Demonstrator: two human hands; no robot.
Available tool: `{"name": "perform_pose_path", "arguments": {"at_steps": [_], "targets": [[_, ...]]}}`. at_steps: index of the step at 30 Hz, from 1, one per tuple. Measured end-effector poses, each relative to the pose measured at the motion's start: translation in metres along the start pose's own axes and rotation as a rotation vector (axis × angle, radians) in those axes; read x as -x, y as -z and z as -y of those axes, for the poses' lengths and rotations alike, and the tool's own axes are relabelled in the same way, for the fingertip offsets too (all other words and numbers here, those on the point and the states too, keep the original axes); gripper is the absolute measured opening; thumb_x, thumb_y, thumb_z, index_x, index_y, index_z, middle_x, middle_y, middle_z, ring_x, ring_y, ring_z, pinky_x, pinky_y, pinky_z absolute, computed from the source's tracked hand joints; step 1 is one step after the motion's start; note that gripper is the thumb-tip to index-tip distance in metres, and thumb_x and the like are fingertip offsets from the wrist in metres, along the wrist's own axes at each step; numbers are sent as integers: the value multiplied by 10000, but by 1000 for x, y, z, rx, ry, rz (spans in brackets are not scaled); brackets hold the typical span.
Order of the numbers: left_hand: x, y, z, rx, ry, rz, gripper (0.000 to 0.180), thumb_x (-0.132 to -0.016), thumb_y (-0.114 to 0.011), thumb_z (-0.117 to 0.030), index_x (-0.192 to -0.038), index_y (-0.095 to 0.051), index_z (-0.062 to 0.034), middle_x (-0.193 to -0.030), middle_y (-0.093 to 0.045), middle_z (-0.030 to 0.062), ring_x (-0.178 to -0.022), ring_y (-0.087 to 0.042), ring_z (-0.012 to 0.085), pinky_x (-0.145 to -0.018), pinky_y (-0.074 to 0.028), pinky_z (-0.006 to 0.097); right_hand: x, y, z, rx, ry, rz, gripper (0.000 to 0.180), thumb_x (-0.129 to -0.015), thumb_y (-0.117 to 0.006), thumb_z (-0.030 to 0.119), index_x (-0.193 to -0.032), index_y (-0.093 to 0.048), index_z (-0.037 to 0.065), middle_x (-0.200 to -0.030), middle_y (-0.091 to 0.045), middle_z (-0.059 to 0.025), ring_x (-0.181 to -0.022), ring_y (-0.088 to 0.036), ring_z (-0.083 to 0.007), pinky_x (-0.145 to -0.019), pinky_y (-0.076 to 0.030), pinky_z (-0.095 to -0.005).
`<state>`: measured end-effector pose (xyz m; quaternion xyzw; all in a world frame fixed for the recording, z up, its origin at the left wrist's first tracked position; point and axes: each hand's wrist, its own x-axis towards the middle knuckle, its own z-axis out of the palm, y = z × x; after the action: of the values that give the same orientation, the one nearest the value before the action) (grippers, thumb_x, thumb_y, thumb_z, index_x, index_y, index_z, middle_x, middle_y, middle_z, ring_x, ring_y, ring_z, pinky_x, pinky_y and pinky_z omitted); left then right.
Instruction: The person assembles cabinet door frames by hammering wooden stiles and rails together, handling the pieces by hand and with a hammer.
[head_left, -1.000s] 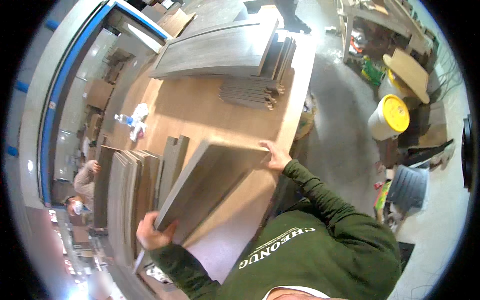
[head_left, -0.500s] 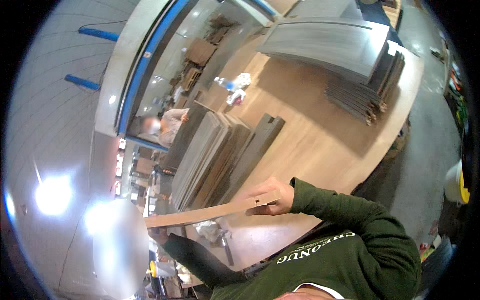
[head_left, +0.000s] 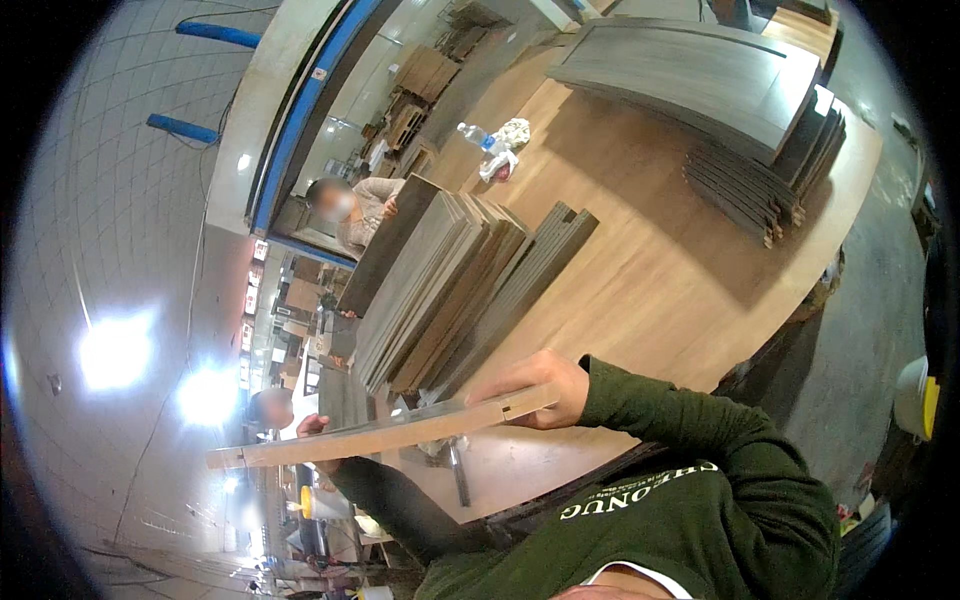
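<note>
A long flat door panel [head_left: 440, 420] is between my two hands, its pale raw-wood edge turned toward me and its grey face partly showing. My right hand [head_left: 552, 380] is closed around its right end, beside a small notch in the edge. Farther left, my left hand [head_left: 314, 425] grips the panel, its fingertips showing above the edge and the rest mostly hidden behind the wood. Beyond the panel, a stack of grey boards [head_left: 430, 285] lies on the wooden table [head_left: 640, 300], with narrower grey strips [head_left: 540, 270] along its right side.
Large grey door panels [head_left: 690, 75] rest on dark stacked strips [head_left: 745, 190] at the table's far right. A water bottle [head_left: 478, 137] and crumpled plastic [head_left: 500, 165] lie near the middle. A co-worker [head_left: 365, 215] stands past the boards. Another person's head [head_left: 270, 408] shows at left.
The view has shifted, so the table and stacks sit farther right. More of the held panel's left end shows, and it slopes slightly differently. Both hands keep their grip.
</note>
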<state>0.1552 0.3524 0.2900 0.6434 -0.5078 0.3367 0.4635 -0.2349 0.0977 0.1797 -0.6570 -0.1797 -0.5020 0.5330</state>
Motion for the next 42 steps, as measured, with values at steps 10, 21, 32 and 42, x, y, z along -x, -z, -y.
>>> {"name": "perform_pose_path", "arguments": {"at_steps": [10, 21, 32, 42], "targets": [[-8, 3, 19, 0, -31, 50, 536, -723, -582, -466, -987, -518, -4, -800, -593, 98, -729, -564, 174, -691, -448, 278, 1, -3, 1, 33, -49, -50, 290, -705, -693, 128, -982, -615, 86, -891, -635, -115, -803, -623, -264, -693, -498, -322], [45, -153, -108, -210, -161, 566, 498, -460, -825, -279, -847, -590, -71, -799, -620, 78, -663, -592, 247, -604, -471, 349, 136, 26, -12, 680, -968, 890, 564, -736, -573, 507, -1060, -577, 46, -887, -633, -148, -855, -594, -308, -803, -446, -393], [91, -232, -178, -245, -293, 518, 493, -477, -759, -476, -711, -521, -113, -646, -512, 18, -631, -508, 222, -589, -334, 331, 164, 111, 30, 903, -726, -382, 526, -655, -722, 185, -1106, -481, 60, -1055, -531, -130, -941, -538, -252, -822, -434, -352], [102, -206, -236, -74, -433, 628, 162, -617, -620, -210, -705, -557, -90, -637, -526, 54, -616, -510, 233, -592, -364, 342, 90, 109, 69, 1094, -137, -559, 920, -573, -784, 329, -1286, -275, 50, -1293, -335, -143, -1212, -328, -282, -1010, -258, -403]]}}
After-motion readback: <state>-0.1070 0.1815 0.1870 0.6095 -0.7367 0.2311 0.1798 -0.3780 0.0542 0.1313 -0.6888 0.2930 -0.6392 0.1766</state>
